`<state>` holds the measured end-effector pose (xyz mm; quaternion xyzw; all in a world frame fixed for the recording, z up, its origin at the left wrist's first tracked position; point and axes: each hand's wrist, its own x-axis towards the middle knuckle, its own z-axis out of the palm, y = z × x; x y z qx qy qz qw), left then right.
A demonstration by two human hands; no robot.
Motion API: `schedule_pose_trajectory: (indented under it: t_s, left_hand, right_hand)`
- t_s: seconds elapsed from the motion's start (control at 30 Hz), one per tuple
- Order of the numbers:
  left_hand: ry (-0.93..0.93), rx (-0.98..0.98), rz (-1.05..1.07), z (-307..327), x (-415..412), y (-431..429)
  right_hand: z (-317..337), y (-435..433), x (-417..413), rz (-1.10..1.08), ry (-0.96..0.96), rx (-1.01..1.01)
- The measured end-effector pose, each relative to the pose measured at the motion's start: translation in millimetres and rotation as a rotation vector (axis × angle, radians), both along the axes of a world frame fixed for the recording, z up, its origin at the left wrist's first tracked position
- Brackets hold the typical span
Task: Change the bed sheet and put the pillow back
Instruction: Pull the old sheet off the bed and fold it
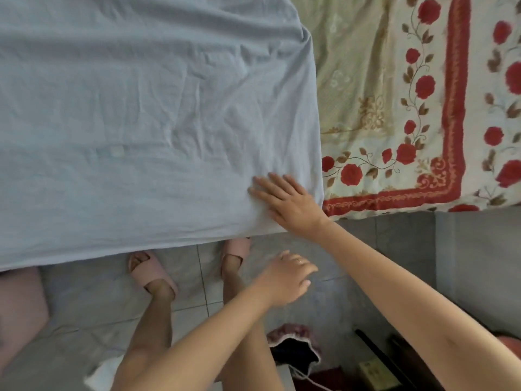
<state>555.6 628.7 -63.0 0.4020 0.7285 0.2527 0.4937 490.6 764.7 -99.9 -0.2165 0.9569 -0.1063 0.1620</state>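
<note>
A pale blue sheet (135,114) covers the frame's upper left. The right hand (287,204) lies flat on its corner, fingers spread. The left hand (284,280) hovers below, fingers loosely curled, over the tiled floor (332,300). A rose-patterned cover (417,108) fills the upper right; pink slippers (149,272) stand beneath the sheet's edge.

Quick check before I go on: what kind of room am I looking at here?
Most likely a home bedroom. A light blue sheet is spread over a bed, a floral rose-patterned cover lies beside it, and the person stands in pink slippers on a tiled floor.
</note>
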Motion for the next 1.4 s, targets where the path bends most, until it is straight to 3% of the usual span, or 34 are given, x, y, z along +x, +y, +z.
schedule_pose_trajectory:
  t_s: [0.1,0.2,0.33,0.47,0.6,0.73,0.87,0.97,1.07,1.13,1.23,1.3,1.4]
  left_hand:
    - [0.013,-0.009,0.277,5.6,-21.4,-54.2]
    - [0.242,-0.159,0.529,4.7,-52.3,-113.5]
    - [0.493,-0.319,0.516,-4.0,-75.5,-145.3]
    - [0.402,-0.336,0.474,-10.4,-80.8,-119.3]
    - [0.264,-0.291,0.673,-11.1,-107.0,-97.1]
    - [0.623,-0.2,0.793,-10.8,-138.7,-98.4]
    - [0.609,-0.451,0.845,-22.5,-154.8,-102.7]
    - [0.488,-0.618,0.448,-28.6,-130.4,-88.7]
    - [0.335,-0.427,-0.083,-19.0,-94.9,-65.3]
    - [0.241,-0.304,-0.202,-4.9,-92.3,-57.3]
    - [0.252,0.006,0.149,0.2,-108.6,-72.7]
    - [0.288,0.19,0.363,-1.0,-129.5,-105.0]
    - [0.35,0.169,0.557,-15.1,-166.2,-180.5]
  right_hand:
    - [-0.2,49.5,40.9,-0.321,-0.078,0.118]
    - [16.0,43.9,53.6,-0.841,-0.148,-0.033]
    - [25.8,8.1,42.2,-1.536,-0.25,-0.546]
    - [20.5,-17.4,40.1,-1.775,-0.223,-0.709]
    - [23.4,-17.9,35.3,-1.599,-0.138,-0.578]
    - [15.1,3.3,42.3,-1.568,-0.134,-0.371]
    - [13.1,-10.4,34.4,-1.669,-0.068,-0.259]
    - [20.3,-43.5,20.8,-1.489,0.157,-0.219]
    - [29.8,-71.4,-1.9,-1.111,0.172,-0.352]
    - [29.9,-86.0,-26.6,-0.912,0.15,-0.395]
    - [29.1,-103.1,-64.4,-0.614,0.125,-0.398]
    - [24.1,-107.2,-86.9,-0.329,0.134,-0.295]
    - [3.0,-101.2,-113.9,0.084,0.103,-0.079]
